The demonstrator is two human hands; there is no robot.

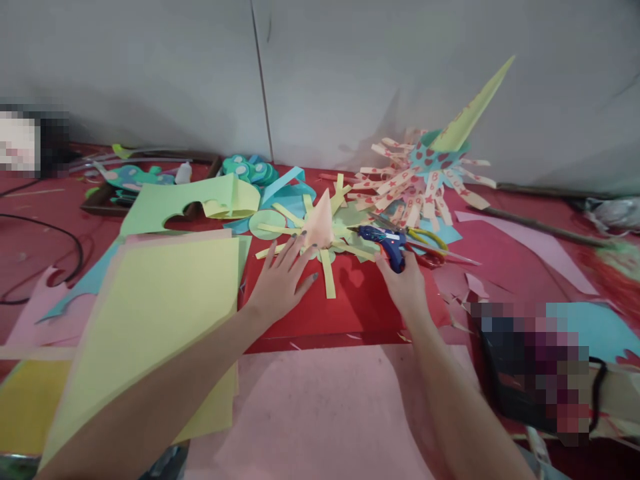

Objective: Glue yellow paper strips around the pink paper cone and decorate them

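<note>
My right hand [407, 285] is wrapped round the handle of a blue hot glue gun [384, 237], whose nozzle points left toward a pale pink paper cone [321, 223]. The cone stands upright, with yellow paper strips [328, 279] fanning out around its base. With its fingers stretched out, my left hand [281, 275] lies at the left side of the cone, fingertips at its lower edge. Whether they press on the cone or on the strips, I cannot tell. Beneath the strips is a red sheet [310, 319]. Scissors with a yellow handle [434, 240] lie just behind the glue gun.
At the back right stands a decorated paper piece [440, 160] with a tall yellow cone [475, 110]. Yellow sheets [170, 293] are stacked at the left. A tray [100, 208] holds cut-outs and a white bottle [183, 173]. A stick [545, 225] lies at the right, before the wall [350, 73].
</note>
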